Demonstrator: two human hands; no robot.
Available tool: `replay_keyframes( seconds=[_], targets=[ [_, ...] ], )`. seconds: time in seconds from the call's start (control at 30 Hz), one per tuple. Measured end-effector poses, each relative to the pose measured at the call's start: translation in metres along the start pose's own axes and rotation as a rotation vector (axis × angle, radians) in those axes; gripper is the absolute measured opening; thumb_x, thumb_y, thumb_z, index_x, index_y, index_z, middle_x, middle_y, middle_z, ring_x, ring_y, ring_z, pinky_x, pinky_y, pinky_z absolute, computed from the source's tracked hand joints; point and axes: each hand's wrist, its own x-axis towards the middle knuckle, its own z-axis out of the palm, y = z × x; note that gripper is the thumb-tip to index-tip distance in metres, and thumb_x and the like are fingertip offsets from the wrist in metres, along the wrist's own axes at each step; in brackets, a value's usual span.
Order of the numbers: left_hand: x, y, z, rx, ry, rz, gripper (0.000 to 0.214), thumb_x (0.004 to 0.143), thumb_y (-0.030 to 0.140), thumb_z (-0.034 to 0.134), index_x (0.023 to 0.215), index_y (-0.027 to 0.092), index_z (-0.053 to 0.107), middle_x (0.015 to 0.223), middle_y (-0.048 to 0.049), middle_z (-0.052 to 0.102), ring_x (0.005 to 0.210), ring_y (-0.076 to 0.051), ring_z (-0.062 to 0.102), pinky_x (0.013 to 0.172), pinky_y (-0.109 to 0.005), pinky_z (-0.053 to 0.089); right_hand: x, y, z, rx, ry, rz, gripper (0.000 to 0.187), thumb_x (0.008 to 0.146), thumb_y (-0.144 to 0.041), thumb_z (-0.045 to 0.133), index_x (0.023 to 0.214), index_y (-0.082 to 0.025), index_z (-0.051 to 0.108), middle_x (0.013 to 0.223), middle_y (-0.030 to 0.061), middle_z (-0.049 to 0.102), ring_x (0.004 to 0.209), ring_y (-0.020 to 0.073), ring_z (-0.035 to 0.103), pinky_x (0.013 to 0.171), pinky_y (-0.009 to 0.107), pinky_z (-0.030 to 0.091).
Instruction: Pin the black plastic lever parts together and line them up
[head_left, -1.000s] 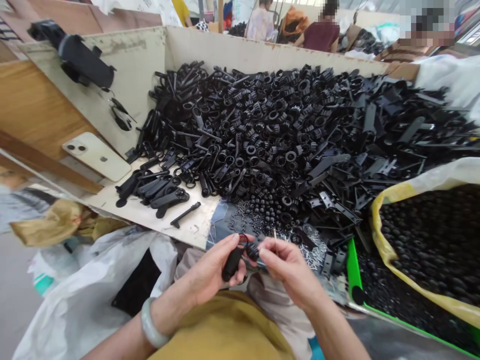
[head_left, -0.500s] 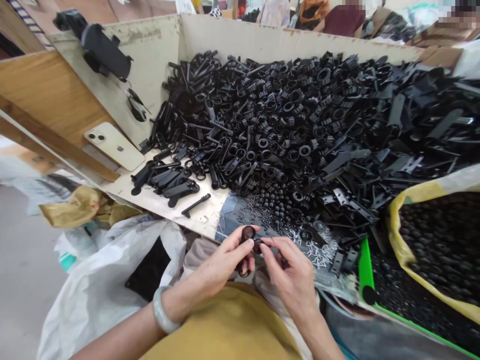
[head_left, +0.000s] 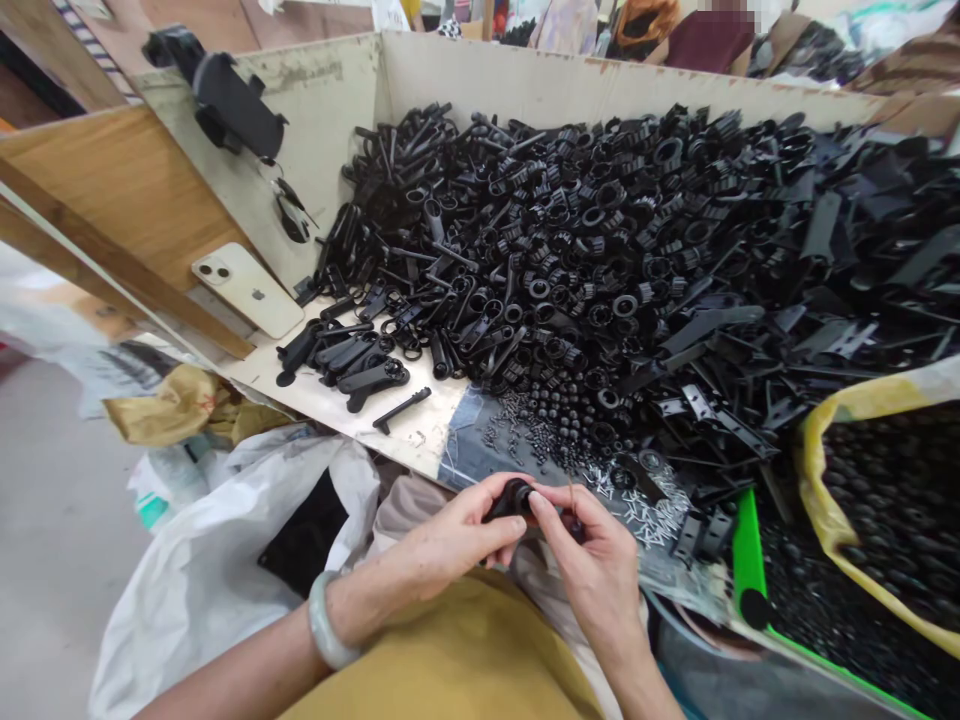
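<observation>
My left hand [head_left: 457,535] is closed around a black plastic part with a round ring end [head_left: 516,494], held above my lap at the table's front edge. Thumb and forefinger of my right hand [head_left: 592,550] pinch a small black ring [head_left: 531,497] against that end. A small dark round piece [head_left: 577,530] shows by the curled fingers of the right hand. Fingers cover much of the held parts. Just beyond my hands lie small black balls [head_left: 564,412] and loose silver screws [head_left: 637,505].
A large heap of black plastic parts [head_left: 555,230] fills the walled table. Assembled-looking black arms [head_left: 371,375] and a white phone [head_left: 247,288] are at left. A yellow-rimmed sack of black balls [head_left: 817,480] and green-edged panel [head_left: 748,550] stand right. A white sack [head_left: 165,620] sits lower left.
The small ring in my right hand has come against the ring end of the part in my left hand, which has turned. The view has shifted slightly left.
</observation>
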Motion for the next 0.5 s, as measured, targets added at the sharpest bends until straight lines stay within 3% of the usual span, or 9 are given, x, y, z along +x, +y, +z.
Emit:
replay_keyframes(
  seconds=[0.17,0.5],
  targets=[
    [0.003,-0.001,-0.002,0.116,-0.017,0.039,0.040,0.098,0.043,0.059,0.129,0.019,0.057,0.084,0.0028,0.053,0.062,-0.008,0.044,0.055,-0.022,0.034,-0.003,0.000,0.000,-0.055,-0.007,-0.087,0.017,0.098,-0.033,0.066,0.094,-0.024,0.080,0.081,0.0028,0.072,0.069,0.0174,0.063,0.062,0.027,0.049],
    [-0.004,0.006,-0.001,0.397,0.048,0.018,0.028,0.101,0.044,0.052,0.110,0.019,0.061,0.072,0.0049,0.051,0.063,-0.012,0.046,0.059,-0.025,0.037,0.003,0.004,-0.015,-0.180,-0.174,-0.347,0.017,0.100,-0.018,0.060,0.102,-0.024,0.075,0.089,0.0040,0.074,0.078,0.0176,0.071,0.069,0.027,0.054]
  ],
)
